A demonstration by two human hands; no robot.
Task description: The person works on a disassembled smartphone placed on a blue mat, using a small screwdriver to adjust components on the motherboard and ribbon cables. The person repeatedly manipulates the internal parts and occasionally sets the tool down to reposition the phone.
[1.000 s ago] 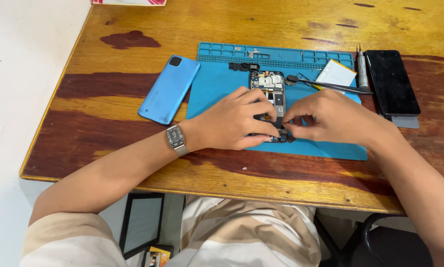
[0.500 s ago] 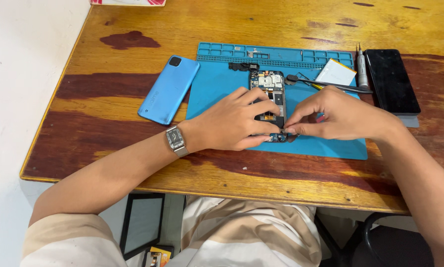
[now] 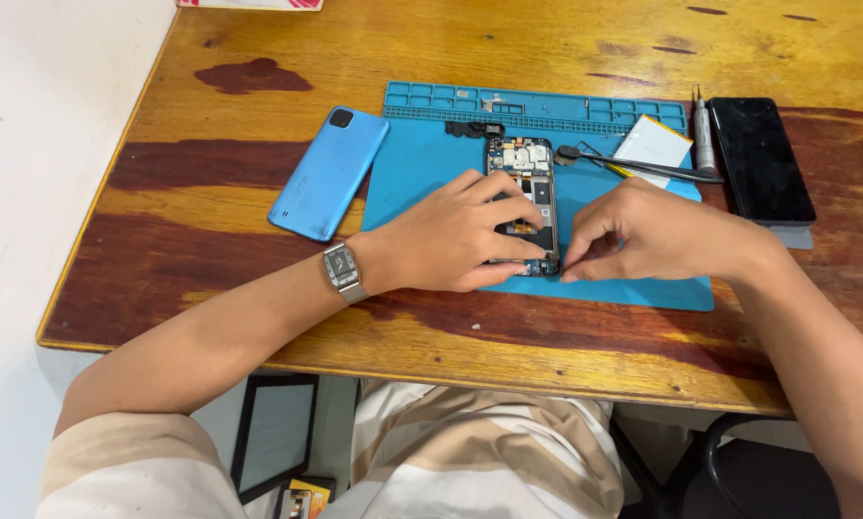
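1. Since the earlier frame, the right hand [image 3: 657,235] has slid off the phone's lower end toward its right edge, while the left hand [image 3: 455,235] stays pressed on top of it.
2. Across the wooden worktop [image 3: 191,221] lies a blue repair mat [image 3: 422,163], and the work sits well inside it, which I judge wise, since any loose part stays on the mat.
3. Beside the mat's left edge, the blue back cover [image 3: 327,173] rests face down, well apart from the hands; a black screen panel [image 3: 760,159] lies off to the right.
4. At the mat's middle, the opened phone [image 3: 523,183] lies flat with its board exposed, its lower half under the left fingers.
5. That left hand is spread and bearing down, not gripping; keeping it flat and firm should stop the phone from sliding.
6. Curled fingertips of the right hand pinch at the phone's lower right corner; whether they hold a small part, I cannot tell. Light, steady pressure seems best here.
7. Near the mat's far right, the tweezers [image 3: 657,168], a white pad [image 3: 652,144] and a slim screwdriver [image 3: 703,139] lie within easy reach.
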